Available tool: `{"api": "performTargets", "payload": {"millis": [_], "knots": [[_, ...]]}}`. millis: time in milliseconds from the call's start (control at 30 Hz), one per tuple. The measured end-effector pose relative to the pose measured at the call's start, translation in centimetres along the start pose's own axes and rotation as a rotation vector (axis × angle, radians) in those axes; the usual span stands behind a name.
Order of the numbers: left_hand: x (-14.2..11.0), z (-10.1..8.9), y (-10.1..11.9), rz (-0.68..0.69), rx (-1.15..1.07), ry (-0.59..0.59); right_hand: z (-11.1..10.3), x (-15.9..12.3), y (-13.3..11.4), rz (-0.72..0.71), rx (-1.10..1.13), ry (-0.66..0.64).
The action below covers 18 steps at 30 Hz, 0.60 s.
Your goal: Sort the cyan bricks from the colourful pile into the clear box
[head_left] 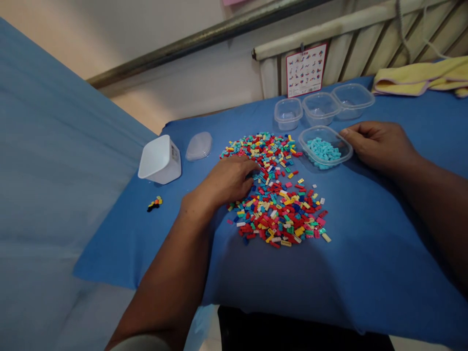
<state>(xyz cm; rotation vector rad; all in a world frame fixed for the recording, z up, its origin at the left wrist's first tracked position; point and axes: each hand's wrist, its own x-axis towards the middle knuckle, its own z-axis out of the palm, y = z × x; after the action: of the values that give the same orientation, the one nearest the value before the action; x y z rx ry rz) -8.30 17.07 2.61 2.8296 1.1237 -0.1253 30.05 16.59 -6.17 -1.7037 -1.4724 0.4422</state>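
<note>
A loose heap of small toy building bricks point(281, 214) in many colours spreads over the middle of the table. My left hand point(234, 179) rests at the left side of this heap, fingers curved down among the bricks. A gap shows between its thumb and forefinger, while the palm is hidden. To the right of the heap is a clear plastic container point(305, 152) holding turquoise bricks point(323, 149). My right hand point(378, 141) pinches the right rim of that container between thumb and fingers.
Behind stand three clear containers point(288, 116) in a row. A white tub point(161, 163), a clear lid point(199, 146) and a few black, orange and yellow bricks point(155, 204) lie left. A picture card point(305, 70) hangs on the radiator point(351, 44); a yellow cloth point(413, 78) lies back right.
</note>
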Motion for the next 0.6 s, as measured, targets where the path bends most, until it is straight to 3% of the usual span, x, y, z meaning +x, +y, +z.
{"api": "performTargets", "payload": {"millis": [100, 400, 600], "knots": [[0.3, 0.4, 0.3, 0.048, -0.002, 0.029, 0.0, -0.1, -0.1, 0.01, 0.002, 0.008], [0.2, 0.4, 0.5, -0.005, -0.012, -0.022, -0.3, -0.5, -1.6, 0.034, -0.027, 0.006], [0.2, 0.3, 0.4, 0.075, -0.08, -0.021, -0.3, -0.3, -1.1, 0.031, -0.013, -0.007]]}}
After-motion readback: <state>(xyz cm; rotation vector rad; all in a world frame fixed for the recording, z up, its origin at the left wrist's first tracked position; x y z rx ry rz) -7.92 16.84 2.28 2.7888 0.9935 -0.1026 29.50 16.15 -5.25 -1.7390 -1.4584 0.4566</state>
